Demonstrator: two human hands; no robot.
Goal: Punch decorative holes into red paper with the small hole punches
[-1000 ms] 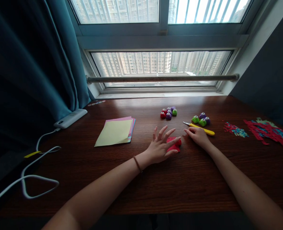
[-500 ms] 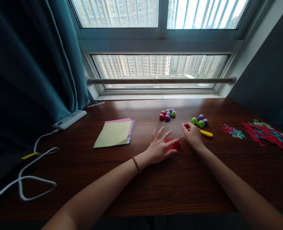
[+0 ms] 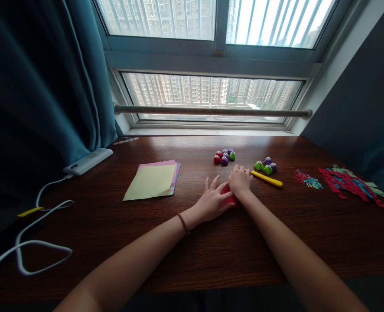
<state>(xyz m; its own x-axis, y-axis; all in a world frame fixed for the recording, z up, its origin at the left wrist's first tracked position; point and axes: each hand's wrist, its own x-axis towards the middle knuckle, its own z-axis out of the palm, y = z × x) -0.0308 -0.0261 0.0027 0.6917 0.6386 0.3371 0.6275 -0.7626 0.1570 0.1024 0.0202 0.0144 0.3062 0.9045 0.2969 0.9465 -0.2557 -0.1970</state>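
Note:
My left hand [image 3: 211, 201] lies flat on the table with fingers spread, holding down a flat red piece [image 3: 228, 200] that looks like paper. Above the red piece, my right hand [image 3: 240, 180] is closed with its fingertips curled down at the upper edge. Whatever those fingers grip is hidden. Just right of it lies a slim tool with a yellow handle [image 3: 266, 178], its front end hidden near the fingers. Small green and purple one-eyed figures [image 3: 268, 169] sit behind the tool. Similar red, purple and green figures [image 3: 224, 157] cluster beyond my hands.
A stack of coloured paper sheets [image 3: 151, 181] lies to the left. At right are tiny coloured bits [image 3: 308, 179] and a heap of red, blue and green strips [image 3: 351, 184]. A white device [image 3: 88, 161] with a cable [image 3: 45, 240] rests by the curtain [image 3: 97, 95].
My right hand has moved left, off the yellow-handled tool and onto the red piece. My left hand stays in place. The view has shifted slightly.

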